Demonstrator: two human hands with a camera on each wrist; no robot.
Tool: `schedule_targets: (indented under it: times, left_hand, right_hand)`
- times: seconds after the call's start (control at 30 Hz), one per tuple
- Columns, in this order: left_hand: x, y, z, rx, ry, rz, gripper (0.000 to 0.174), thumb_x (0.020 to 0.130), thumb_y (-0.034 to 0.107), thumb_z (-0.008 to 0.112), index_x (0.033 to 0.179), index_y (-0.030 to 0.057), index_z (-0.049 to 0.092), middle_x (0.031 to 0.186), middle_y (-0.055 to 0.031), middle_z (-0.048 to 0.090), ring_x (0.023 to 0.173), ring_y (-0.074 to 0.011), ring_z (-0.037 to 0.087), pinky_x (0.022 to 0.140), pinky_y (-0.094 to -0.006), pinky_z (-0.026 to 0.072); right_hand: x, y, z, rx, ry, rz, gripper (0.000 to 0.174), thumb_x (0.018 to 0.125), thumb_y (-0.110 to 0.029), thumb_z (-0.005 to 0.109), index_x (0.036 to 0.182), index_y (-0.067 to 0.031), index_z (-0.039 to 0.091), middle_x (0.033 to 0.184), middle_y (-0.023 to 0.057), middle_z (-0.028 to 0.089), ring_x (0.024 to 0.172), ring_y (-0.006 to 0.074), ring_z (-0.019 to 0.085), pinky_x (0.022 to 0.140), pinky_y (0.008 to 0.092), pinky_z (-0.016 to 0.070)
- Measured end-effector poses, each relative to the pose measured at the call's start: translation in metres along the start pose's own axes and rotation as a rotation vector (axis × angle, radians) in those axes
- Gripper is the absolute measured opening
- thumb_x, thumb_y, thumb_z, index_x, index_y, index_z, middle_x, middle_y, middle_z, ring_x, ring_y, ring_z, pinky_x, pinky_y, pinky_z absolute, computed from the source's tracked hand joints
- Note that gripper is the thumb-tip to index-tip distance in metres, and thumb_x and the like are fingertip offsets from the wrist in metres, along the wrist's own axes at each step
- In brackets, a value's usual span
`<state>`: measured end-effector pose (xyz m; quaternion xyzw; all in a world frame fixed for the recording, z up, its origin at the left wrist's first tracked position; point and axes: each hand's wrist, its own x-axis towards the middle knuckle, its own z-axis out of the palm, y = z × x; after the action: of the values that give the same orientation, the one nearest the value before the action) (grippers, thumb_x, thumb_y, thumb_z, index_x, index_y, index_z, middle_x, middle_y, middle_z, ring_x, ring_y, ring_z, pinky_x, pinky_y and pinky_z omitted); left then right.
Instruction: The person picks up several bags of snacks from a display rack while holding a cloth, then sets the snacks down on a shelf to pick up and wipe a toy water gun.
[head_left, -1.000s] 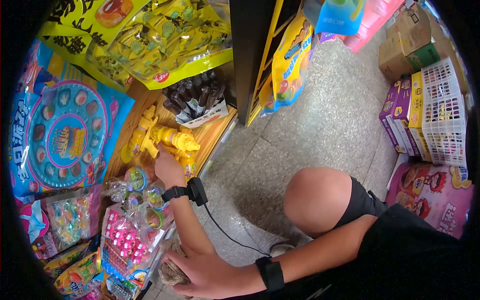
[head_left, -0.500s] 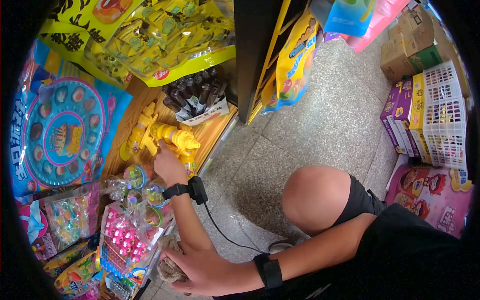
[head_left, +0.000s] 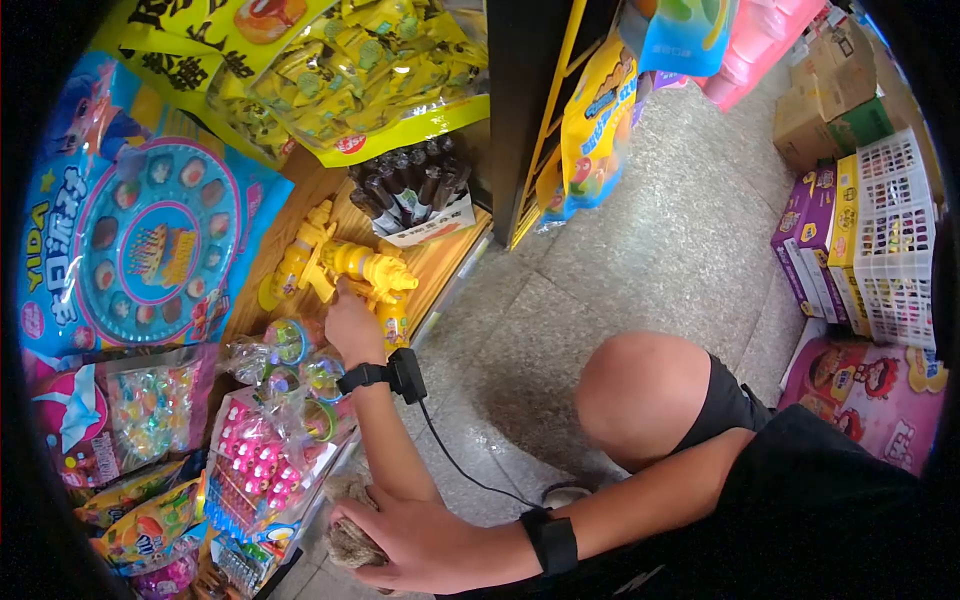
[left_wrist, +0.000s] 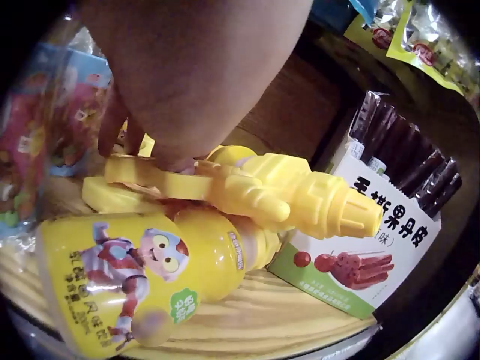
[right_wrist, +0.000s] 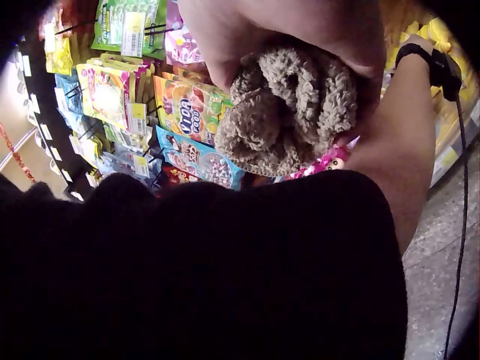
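My left hand (head_left: 352, 325) reaches among several yellow drink bottles (head_left: 292, 270) with chunky toy-like caps on the wooden shelf (head_left: 440, 258). In the left wrist view, its fingers go down behind a yellow cap (left_wrist: 289, 195) and grip it, with the fingertips partly hidden. Just in front lies a bottle (left_wrist: 142, 277) on its side, its label showing a cartoon figure. Lower in the head view, my right hand (head_left: 430, 540) holds a bunched grey-brown fluffy cloth (right_wrist: 300, 97), its thumb and fingers around it.
Beside the bottles stands a carton of dark wrapped fruit sticks (head_left: 415, 190). Wrapped round toys (head_left: 290, 345) and a box of pink figures (head_left: 260, 450) crowd the near shelf. Large candy bags (head_left: 160, 230) hang at left. A white basket (head_left: 895, 240) and boxes stand across the tiled aisle.
The head view has shifted slightly, so the shelf things sit further right. The left hand stays at the yellow bottles, and the right hand still holds the cloth.
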<state>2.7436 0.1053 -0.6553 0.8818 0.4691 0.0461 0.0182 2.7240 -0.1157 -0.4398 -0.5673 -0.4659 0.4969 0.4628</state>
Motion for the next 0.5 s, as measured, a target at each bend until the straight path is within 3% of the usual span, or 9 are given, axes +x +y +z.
schedule_targets:
  times: [0.23, 0.43, 0.5]
  left_hand:
    - [0.010, 0.002, -0.008, 0.053, -0.028, -0.039, 0.034, 0.083, 0.014, 0.063, 0.116, 0.0050, 0.056, 0.080, -0.0199, 0.067, 0.078, -0.0382, 0.066, 0.068, -0.0478, 0.0515]
    - [0.004, -0.002, -0.014, -0.105, -0.046, -0.019, 0.037, 0.084, 0.014, 0.063, 0.118, 0.0054, 0.054, 0.080, -0.0205, 0.066, 0.079, -0.0397, 0.065, 0.068, -0.0480, 0.0510]
    - [0.003, -0.002, -0.014, -0.078, -0.065, -0.027, 0.037, 0.084, 0.015, 0.063, 0.118, 0.0056, 0.054, 0.080, -0.0209, 0.066, 0.080, -0.0399, 0.065, 0.068, -0.0487, 0.0507]
  right_hand:
    - [-0.001, -0.004, -0.008, 0.047, -0.004, 0.003, 0.049, 0.074, -0.031, 0.068, 0.109, -0.0032, 0.047, 0.098, 0.0239, 0.051, 0.090, 0.0391, 0.052, 0.076, 0.0452, 0.0441]
    - [-0.001, -0.006, -0.010, 0.125, -0.054, 0.032, 0.048, 0.073, -0.028, 0.069, 0.107, -0.0039, 0.047, 0.097, 0.0234, 0.051, 0.091, 0.0390, 0.053, 0.075, 0.0458, 0.0439]
    - [-0.001, -0.007, -0.011, 0.059, -0.091, 0.043, 0.051, 0.086, -0.036, 0.061, 0.125, -0.0146, 0.037, 0.101, 0.0234, 0.048, 0.085, 0.0399, 0.056, 0.071, 0.0466, 0.0437]
